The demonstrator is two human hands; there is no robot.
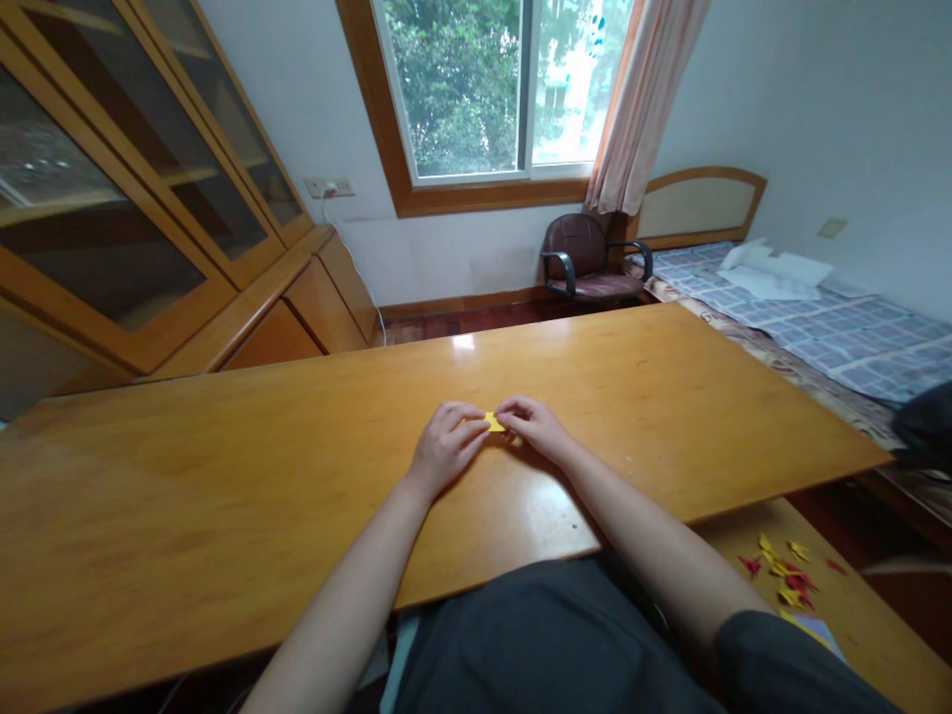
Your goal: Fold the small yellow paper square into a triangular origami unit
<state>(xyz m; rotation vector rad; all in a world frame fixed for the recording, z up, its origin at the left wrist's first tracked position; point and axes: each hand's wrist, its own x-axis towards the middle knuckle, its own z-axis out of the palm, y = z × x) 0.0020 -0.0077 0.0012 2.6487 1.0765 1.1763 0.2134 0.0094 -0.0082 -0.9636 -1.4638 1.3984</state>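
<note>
On the wooden bench [223, 476], near side: one small yellow paper [492, 423], between two hands.
Left hand [448, 443], fingers bent, pinching the paper's left end; right hand [534, 423], thumb and fingertips closed on its right end; whether paper touches wood, I cannot tell. At the person's right, on a lower bench [885, 630]: red and yellow folded-paper figures [788, 570], clustered. Beyond: one maroon armchair [584, 253], beside a pink curtain [646, 99].

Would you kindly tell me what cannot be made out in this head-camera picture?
Yellow paper, head view: its ends are hidden by the left hand and right hand.
Folded paper figures, head view: too small and heaped to count.
Dark object, head view: cut off by the picture's right edge, so unidentifiable.
</note>
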